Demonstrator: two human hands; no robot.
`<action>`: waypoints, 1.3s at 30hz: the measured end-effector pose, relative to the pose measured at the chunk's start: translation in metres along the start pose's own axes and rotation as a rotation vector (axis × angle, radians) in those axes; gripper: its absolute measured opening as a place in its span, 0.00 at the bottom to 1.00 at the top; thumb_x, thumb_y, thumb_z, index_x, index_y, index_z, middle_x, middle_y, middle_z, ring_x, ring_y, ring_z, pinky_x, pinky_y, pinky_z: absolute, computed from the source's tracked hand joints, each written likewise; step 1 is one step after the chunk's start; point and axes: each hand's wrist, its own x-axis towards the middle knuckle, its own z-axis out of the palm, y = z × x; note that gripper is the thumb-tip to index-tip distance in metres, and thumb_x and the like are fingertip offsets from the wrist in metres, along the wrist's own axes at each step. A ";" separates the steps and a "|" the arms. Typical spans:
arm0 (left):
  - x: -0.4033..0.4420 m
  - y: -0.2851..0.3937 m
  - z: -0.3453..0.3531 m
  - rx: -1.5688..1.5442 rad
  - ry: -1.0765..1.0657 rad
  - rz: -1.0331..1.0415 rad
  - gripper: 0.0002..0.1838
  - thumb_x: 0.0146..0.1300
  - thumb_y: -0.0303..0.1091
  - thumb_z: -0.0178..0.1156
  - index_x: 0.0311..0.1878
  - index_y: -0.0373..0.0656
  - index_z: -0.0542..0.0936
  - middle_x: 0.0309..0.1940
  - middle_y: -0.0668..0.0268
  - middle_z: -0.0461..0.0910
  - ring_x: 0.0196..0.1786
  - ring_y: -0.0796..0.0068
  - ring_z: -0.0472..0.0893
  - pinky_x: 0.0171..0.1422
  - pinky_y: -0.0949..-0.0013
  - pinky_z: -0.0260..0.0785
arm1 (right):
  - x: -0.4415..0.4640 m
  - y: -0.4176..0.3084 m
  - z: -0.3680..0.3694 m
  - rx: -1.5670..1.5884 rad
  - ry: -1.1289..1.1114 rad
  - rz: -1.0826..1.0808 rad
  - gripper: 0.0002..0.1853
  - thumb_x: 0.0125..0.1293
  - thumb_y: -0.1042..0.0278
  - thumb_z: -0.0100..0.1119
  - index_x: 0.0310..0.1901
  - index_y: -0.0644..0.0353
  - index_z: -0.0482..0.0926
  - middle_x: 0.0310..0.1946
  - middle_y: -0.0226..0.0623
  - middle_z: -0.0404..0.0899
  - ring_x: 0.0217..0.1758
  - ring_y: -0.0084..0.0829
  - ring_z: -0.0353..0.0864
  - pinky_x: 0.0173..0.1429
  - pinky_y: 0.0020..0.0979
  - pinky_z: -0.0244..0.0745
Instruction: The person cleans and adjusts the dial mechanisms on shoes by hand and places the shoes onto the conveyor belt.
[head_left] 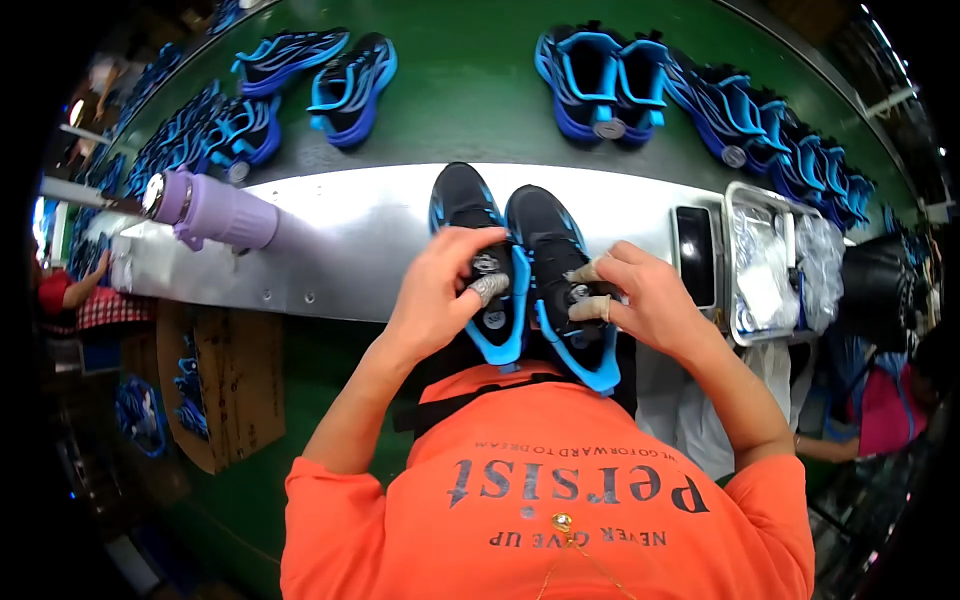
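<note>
Two black and blue sneakers lie side by side at the metal table edge, toes pointing away from me. My left hand (440,285) grips the left sneaker (465,195) around its opening, with the taped thumb at the tongue. On the right sneaker (545,220), my right hand (645,295) pinches the tongue area between thumb and forefinger, both wrapped in tape. Blue collars and heels of both sneakers face my body. Exactly what the fingertips press on is partly hidden.
A purple bottle (225,210) lies left on the metal edge (350,240). At right are a phone (694,255) and a metal tray (735,300) with plastic bags. More sneakers (600,85) sit on the green belt (450,80). A cardboard box (245,390) stands below left; people are at both sides.
</note>
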 end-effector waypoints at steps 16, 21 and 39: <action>0.008 -0.024 0.022 0.072 -0.002 0.103 0.12 0.53 0.24 0.68 0.43 0.41 0.83 0.40 0.70 0.78 0.38 0.77 0.74 0.39 0.73 0.64 | -0.028 0.010 0.021 0.150 0.074 0.091 0.23 0.62 0.64 0.69 0.60 0.48 0.81 0.48 0.42 0.73 0.49 0.42 0.77 0.54 0.38 0.74; 0.037 -0.020 0.027 0.035 -0.186 0.229 0.15 0.52 0.22 0.62 0.45 0.41 0.82 0.38 0.72 0.75 0.36 0.78 0.69 0.39 0.74 0.62 | -0.061 -0.004 0.026 0.148 0.261 0.294 0.21 0.63 0.66 0.68 0.59 0.48 0.81 0.42 0.41 0.74 0.43 0.41 0.77 0.49 0.38 0.74; 0.024 -0.006 0.031 0.123 -0.102 0.076 0.23 0.51 0.19 0.63 0.54 0.40 0.81 0.38 0.68 0.72 0.35 0.76 0.67 0.43 0.74 0.64 | -0.036 0.018 0.013 0.018 0.142 0.080 0.16 0.56 0.59 0.73 0.44 0.53 0.82 0.34 0.41 0.77 0.44 0.44 0.80 0.44 0.40 0.75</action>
